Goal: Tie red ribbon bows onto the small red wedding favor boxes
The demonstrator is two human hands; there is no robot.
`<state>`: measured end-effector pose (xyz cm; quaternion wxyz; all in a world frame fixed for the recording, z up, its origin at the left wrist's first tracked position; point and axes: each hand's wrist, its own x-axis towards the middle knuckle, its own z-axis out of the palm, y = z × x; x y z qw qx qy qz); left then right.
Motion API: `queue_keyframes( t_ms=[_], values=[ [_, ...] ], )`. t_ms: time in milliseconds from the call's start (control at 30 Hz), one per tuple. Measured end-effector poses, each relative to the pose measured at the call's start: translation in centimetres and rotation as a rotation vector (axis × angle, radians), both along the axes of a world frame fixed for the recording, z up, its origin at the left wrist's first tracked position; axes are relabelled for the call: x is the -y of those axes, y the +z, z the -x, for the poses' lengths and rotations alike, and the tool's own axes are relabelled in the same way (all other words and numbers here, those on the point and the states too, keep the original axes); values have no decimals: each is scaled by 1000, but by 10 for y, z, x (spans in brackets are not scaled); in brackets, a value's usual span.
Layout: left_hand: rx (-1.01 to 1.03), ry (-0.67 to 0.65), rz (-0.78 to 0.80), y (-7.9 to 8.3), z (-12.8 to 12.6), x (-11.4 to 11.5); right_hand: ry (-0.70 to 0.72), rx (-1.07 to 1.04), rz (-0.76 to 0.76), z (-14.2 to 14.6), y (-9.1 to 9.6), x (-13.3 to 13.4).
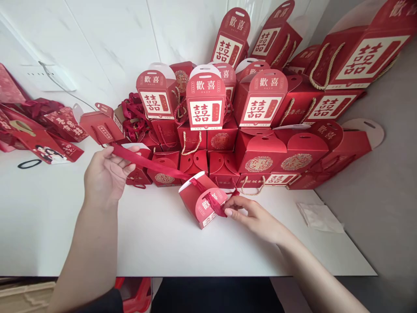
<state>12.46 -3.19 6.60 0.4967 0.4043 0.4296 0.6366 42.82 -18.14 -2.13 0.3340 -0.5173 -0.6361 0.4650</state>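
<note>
On the surface (156,243), the small red box (199,204) lies at nine o'clock from the nearer right hand (257,219), grip pinching the ribbon (146,162), which stretches toward ten o'clock into the left hand's (109,171) pinch.

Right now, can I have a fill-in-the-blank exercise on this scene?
1. The ribbon runs in a long strip from the small box to the ____ hand.
2. The ribbon's colour is ____.
3. The thin loop at the picture's left is ____.
4. The pale packet lies on the ____ half of the table.

Missing words: left; red; black; right.
</note>
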Motion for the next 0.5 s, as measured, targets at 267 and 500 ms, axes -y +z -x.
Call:
queue_keyframes(
  t_ms=[267, 500],
  values=[
    [28, -15, -54, 15, -1, -1, 81, -245, 21, 5, 5, 3],
    [-93, -95, -136, 39, -7, -5, -177, -181, -38, -34, 39, -14]
  ],
)
